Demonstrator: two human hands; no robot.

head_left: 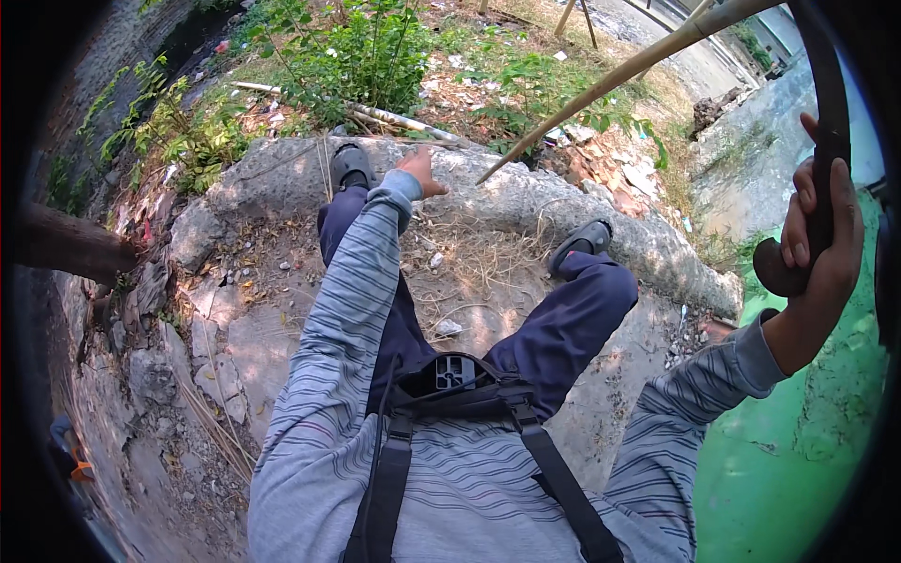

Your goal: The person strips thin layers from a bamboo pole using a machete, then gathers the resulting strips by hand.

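Shadow and the picture's rim at 2 o'clock cut off the upper end of the dark curved pipe [830, 103]. Thick and black, it runs down to 3 o'clock, where the right hand [818, 235] is clamped around it. The left hand [419, 171], fingers loosely apart, stretches toward 12 o'clock over the concrete ledge [526, 202].

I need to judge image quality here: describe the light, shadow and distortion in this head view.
Head view: hard sunlight, with dappled leaf shadow across the concrete ledge; fisheye bends the bamboo pole and blackens the corners; the right hand on the dark curved handle is sharp, and the left hand is sunlit.
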